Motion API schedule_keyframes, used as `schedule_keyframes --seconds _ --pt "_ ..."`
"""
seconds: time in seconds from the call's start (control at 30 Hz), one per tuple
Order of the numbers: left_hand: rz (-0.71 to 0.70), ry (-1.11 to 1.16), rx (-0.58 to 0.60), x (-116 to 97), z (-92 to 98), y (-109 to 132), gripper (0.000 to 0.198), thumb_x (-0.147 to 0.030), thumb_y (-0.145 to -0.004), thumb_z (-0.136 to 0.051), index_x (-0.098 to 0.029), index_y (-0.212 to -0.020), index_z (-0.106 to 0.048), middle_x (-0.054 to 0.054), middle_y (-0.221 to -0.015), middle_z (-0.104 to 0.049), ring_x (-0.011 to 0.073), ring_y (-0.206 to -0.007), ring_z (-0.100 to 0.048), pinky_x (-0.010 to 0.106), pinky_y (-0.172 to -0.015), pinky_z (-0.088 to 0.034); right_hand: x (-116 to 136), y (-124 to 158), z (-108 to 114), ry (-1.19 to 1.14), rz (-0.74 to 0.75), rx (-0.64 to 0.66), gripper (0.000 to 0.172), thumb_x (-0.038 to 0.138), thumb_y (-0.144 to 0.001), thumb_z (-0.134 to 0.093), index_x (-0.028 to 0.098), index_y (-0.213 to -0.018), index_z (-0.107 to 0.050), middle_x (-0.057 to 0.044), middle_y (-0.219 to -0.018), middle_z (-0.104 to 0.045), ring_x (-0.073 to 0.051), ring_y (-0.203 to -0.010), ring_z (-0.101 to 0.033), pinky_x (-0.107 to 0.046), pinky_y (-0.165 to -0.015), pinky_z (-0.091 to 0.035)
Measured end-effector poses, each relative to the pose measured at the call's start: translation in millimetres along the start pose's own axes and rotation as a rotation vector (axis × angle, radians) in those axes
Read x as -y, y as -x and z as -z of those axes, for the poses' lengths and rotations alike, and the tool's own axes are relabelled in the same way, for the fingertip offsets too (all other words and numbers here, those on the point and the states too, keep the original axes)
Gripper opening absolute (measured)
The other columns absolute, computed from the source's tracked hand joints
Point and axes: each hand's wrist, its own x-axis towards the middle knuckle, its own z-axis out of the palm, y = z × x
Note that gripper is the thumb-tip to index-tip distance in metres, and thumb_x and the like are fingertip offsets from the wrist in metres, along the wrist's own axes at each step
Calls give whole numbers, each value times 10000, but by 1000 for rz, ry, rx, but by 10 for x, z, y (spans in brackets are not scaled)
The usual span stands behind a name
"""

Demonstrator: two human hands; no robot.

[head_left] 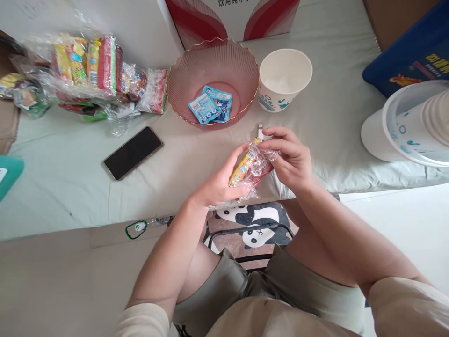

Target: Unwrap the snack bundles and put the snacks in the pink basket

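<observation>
A small bundle with a yellow candy packet [242,167] and something red inside crinkled clear wrap [260,164] is between my hands, over the front part of the table. My left hand [224,183] is closed around its left side, thumb below and fingers behind. With bent fingers, my right hand [290,158] pinches the clear wrap at the bundle's upper right. A small silvery object [260,130] shows just beyond my right fingertips; its kind is unclear. Behind my hands, a pink ribbed bowl [178,100] with a gold rim contains several blue sachets [210,105].
A paper cup [277,99] with whitish contents stands right of the bowl. A phone [133,153] lies at left, below a heap of wrapped snacks [87,70]. At far right, a white bucket [373,133] holds stacked cups, near a blue package [410,56]. Boxes [270,21] stand behind.
</observation>
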Motion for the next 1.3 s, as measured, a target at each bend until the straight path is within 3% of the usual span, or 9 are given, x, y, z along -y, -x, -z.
schedule_keyframes --seconds 0.1,0.23,0.33,0.47,0.63,0.83,1.0,1.17,1.3 --pt "-58 -197 -20 64 -11 -2 1105 -311 -801 -802 -391 -1672 -127 98 -1668 -430 338 -1448 -552 516 -1189 -518 -22 15 -34 53 -9 -25 185 339 -961 -657 355 -954 -840 -69 -1254 -651 -257 -1172 -659 -474 -961 -597" --pt "6 -207 -52 121 -38 12 1241 -291 -813 -794 -432 -1669 93 93 -1392 -656 275 -1021 -756 481 -887 -669 -57 30 -87 104 -14 -68 169 303 -912 -711 388 -942 -854 -71 -1192 -582 -251 -1161 -615 -471 -953 -576" --pt "-60 -263 -83 104 -53 4 1152 -254 -785 -792 -403 -1673 -75 99 -1537 -558 300 -1195 -709 501 -1035 -614 -56 44 -120 97 2 -55 135 365 -899 -742 358 -966 -859 -77 -1170 -591 -245 -1138 -617 -484 -1007 -557" --pt "-156 -341 -134 33 -44 -36 966 -237 -760 -778 -328 -1607 -321 73 -1706 -378 335 -1530 -455 512 -1287 -387 -17 59 -129 66 5 55 340 506 -976 -614 288 -1097 -845 -112 -1319 -608 -288 -1285 -592 -533 -1169 -470" --pt "-161 -386 -188 -6 -4 -55 876 -215 -742 -766 -281 -1549 -430 85 -1656 -465 326 -1517 -471 476 -1277 -394 34 46 -95 -29 -52 174 481 615 -1007 -505 249 -1104 -801 -113 -1509 -584 -315 -1422 -547 -543 -1235 -405" --pt "-122 -453 -258 -32 27 -38 756 -218 -735 -769 -240 -1452 -529 83 -1526 -599 298 -1371 -603 426 -1202 -465 -8 18 -88 -247 -134 80 391 624 -999 -509 253 -1058 -616 -103 -1413 -685 -280 -1328 -634 -494 -1130 -499" --pt "-98 -539 -380 -76 88 -27 710 -224 -721 -752 -230 -1405 -561 70 -1446 -648 283 -1283 -639 393 -1113 -518 -141 -32 -65 199 -180 -69 199 391 -958 -534 233 -1033 -628 -94 -1046 -723 -250 -977 -678 -420 -886 -545" --pt "-108 -597 -437 -88 99 -8 687 -233 -716 -745 -247 -1382 -574 54 -1396 -673 275 -1208 -662 374 -1050 -536 -134 -46 -138 676 -170 175 358 362 -850 -649 185 -1161 -661 -164 -1060 -699 -352 -991 -633 -494 -868 -492" --pt "-150 -679 -464 -91 74 15 634 -211 -718 -726 -237 -1340 -602 54 -1342 -709 259 -1147 -686 362 -1032 -538 4 -81 -159 750 -365 265 475 275 -826 -625 172 -1290 -613 -147 -1012 -726 -315 -846 -620 -402 -722 -441"
